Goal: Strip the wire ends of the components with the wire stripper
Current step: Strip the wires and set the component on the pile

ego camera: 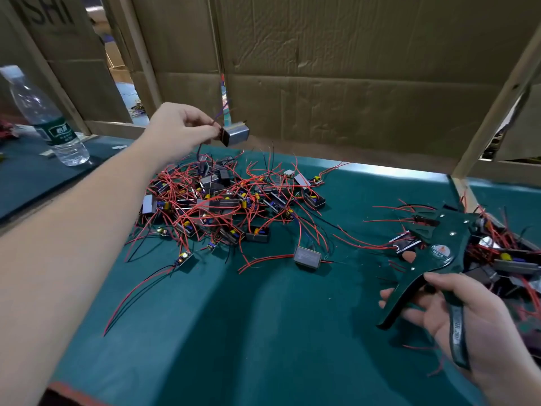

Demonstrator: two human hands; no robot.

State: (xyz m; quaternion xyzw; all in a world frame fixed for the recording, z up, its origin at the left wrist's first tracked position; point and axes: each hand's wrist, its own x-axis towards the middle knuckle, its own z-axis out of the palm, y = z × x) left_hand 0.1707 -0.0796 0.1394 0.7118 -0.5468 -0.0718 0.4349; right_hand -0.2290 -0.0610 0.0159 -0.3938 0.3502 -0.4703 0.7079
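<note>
My left hand (pixel 178 127) is raised above the far side of the pile and pinches a small grey boxed component (pixel 235 133) by its wire end; thin wires stick up from it. Below it lies a tangled pile of components (pixel 222 200) with red and black wires on the green mat (pixel 263 317). My right hand (pixel 456 315) grips the handles of a dark green wire stripper (pixel 439 247) at the right, its jaws pointing up and left. A single grey component (pixel 307 256) lies apart between the pile and the stripper.
A second heap of components (pixel 503 259) sits at the right edge behind the stripper. A clear water bottle (pixel 46 118) stands at the far left. Cardboard walls (pixel 322 68) on wooden frames close off the back and right.
</note>
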